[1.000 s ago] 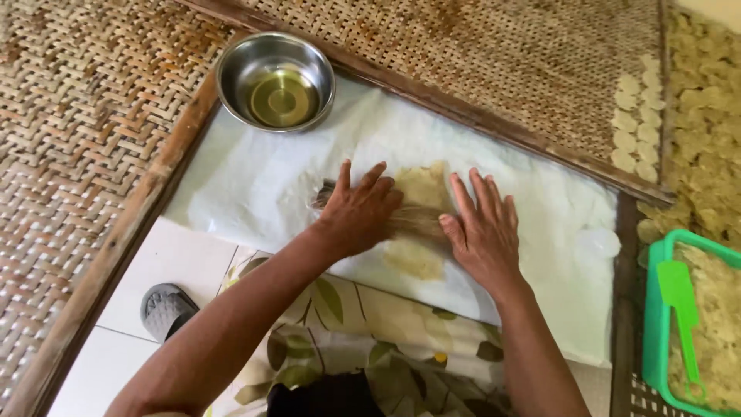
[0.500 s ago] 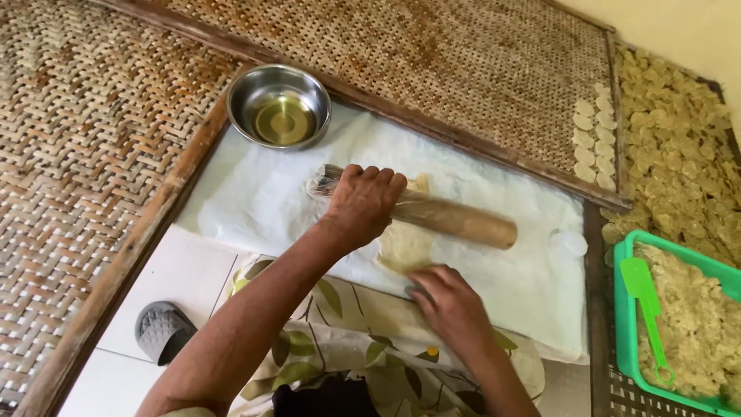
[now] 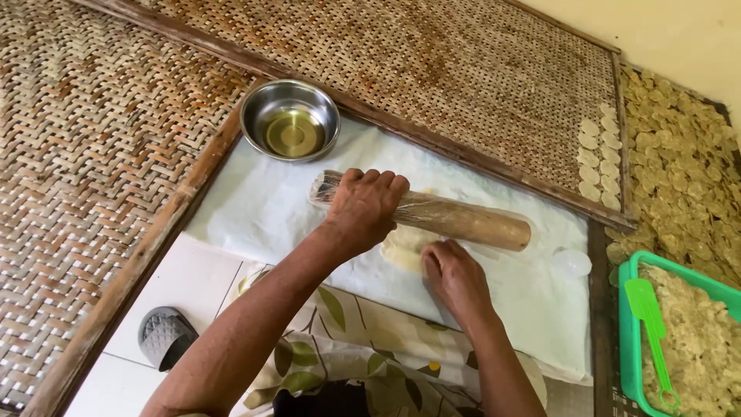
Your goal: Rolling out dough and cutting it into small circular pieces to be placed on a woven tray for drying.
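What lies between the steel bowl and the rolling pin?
In the head view, only bare white sheet lies between the steel bowl and the rolling pin, which the left hand grips.

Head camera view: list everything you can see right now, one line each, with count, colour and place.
rolling pin: one, brown wood wrapped in clear film, lying across the sheet
dough: one flat pale yellow piece, under the pin
sheet: one, white, spread on the floor
bowl: one, steel, yellowish liquid inside, at the sheet's far edge
woven trays: several, brown, around the sheet
small discs: many, pale, on the trays at right
basket: one, green, right, filled with pale pieces
spatula: one, green, in the basket
sandal: one, grey, lower left
left hand: gripping the pin
right hand: fingers at the dough's edge
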